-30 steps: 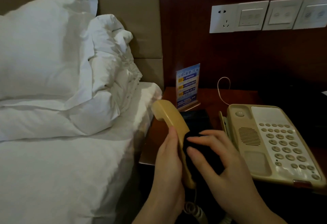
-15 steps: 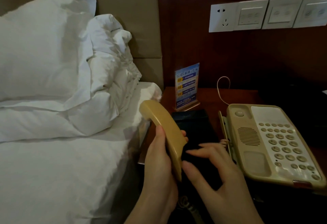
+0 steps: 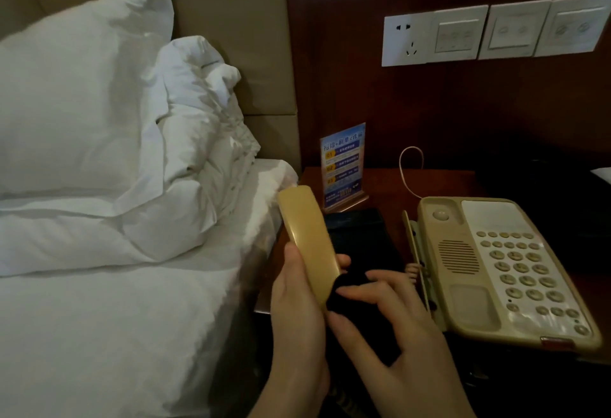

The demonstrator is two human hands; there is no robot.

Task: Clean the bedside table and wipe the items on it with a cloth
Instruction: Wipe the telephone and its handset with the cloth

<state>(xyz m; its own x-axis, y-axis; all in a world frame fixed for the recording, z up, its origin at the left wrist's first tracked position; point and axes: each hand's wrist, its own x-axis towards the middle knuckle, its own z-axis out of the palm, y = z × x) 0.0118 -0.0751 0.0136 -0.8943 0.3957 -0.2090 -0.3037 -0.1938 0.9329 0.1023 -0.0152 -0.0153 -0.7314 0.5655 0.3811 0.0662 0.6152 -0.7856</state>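
My left hand (image 3: 297, 298) grips a yellowish beige telephone handset (image 3: 307, 236), held upright and tilted left over the near left corner of the dark wooden bedside table (image 3: 439, 183). My right hand (image 3: 393, 328) holds a black cloth (image 3: 350, 288) against the handset's lower right side, fingers curled over the cloth. The beige telephone base (image 3: 502, 265) with its keypad lies on the table to the right, its cradle empty. A flat black item (image 3: 360, 232) lies on the table behind the handset.
A blue printed sign card (image 3: 342, 163) in a stand sits at the table's back left, with a thin pale cable (image 3: 410, 166) looping behind it. A bed with white pillows (image 3: 99, 113) lies to the left. Wall socket and switches (image 3: 492, 34) are above.
The handset swung left and lower, then came back up a little. My right hand with the cloth slid down along the handset toward its lower end.
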